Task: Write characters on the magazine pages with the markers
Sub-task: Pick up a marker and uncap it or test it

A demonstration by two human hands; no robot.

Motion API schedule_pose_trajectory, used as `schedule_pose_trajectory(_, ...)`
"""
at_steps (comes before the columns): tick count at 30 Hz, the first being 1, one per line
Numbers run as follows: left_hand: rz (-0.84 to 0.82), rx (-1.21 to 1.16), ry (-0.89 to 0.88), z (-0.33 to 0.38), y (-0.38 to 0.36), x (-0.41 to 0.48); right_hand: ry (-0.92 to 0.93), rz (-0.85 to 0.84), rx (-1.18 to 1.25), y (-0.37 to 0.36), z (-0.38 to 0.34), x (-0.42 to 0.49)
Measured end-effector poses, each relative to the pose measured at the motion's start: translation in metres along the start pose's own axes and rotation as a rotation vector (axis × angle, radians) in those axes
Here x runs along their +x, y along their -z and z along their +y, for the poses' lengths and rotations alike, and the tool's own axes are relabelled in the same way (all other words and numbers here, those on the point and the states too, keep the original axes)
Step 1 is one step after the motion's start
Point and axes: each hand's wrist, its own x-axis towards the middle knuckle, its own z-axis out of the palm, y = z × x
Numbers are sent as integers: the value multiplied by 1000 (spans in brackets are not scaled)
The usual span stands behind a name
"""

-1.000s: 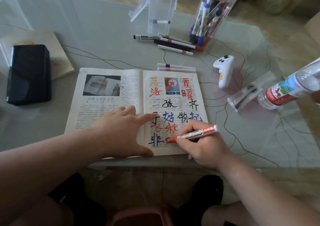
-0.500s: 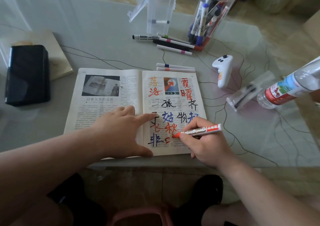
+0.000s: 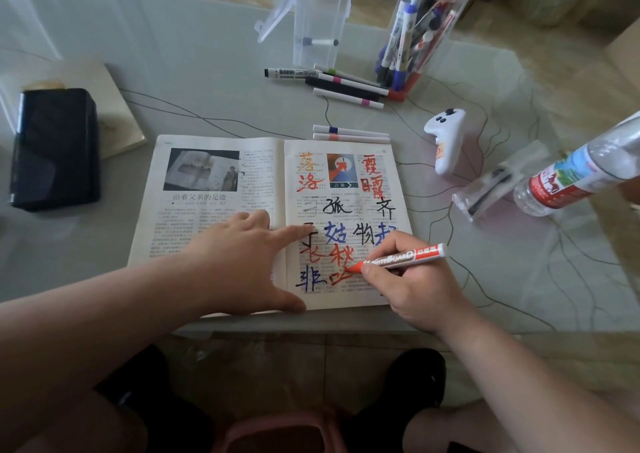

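- Glass-topped surface (image 3: 207, 81), pale, crossed by thin dark lines. The magazine (image 3: 214, 217) lies open and flat at its near edge, directly in front of the person.
- Right page: large hand-drawn characters in orange, red, black and blue over the print. Left page: print and one photograph, with no marks seen.
- Right hand (image 3: 412, 279): grip closed on a red marker (image 3: 405, 256), thumb and fingers pinching the barrel close to the nib end. The rear of the barrel points up and to the right. The nib touches the lower part of the right page at an unfinished red character.
- Left hand (image 3: 239, 255): grip wide and holding nothing. The palm presses down across the gutter, the forefinger lies on the right page, and the thumb is near the bottom edge.
- Marker, judged: light, rigid, smooth plastic. The low hold near the nib suits controlled strokes, and a hold further back would likely wobble.
- Magazine, judged: light, with thin limp pages, liable to slide on glass and to lift at the spine. It is best held by flat pressure beside the writing area, as is being done.
- Risk, judged: fresh ink could smear under the heel of the writing hand.
- Spare markers (image 3: 346, 87) lie loose further back, beside a clear jar (image 3: 422, 26) holding more. A bottle (image 3: 581, 172) sits at the right.
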Motion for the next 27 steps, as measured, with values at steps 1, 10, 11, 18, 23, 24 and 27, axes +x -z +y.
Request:
schedule_pose_trajectory(1,1,2,-1,0,0,0,2,4,-11,0,0,0)
schedule_pose_trajectory(10,2,-7,0,0,-1,1,-25,-84,1,2,-8,-2)
schedule_pose_trajectory(11,1,-6,-1,0,-1,0,-11,-77,18,2,-8,-2)
schedule_pose_trajectory(18,-3,5,-2,0,0,0,8,-72,-46,0,-6,-3)
schedule_pose_trajectory(23,0,2,-5,0,-1,0,13,-129,-32,2,-8,-2)
schedule_pose_trajectory(24,1,1,-6,0,-1,0,-4,-121,0,3,-7,-1)
schedule_pose_trajectory(27,2,3,-13,0,0,0,-57,-88,38,6,-4,-1)
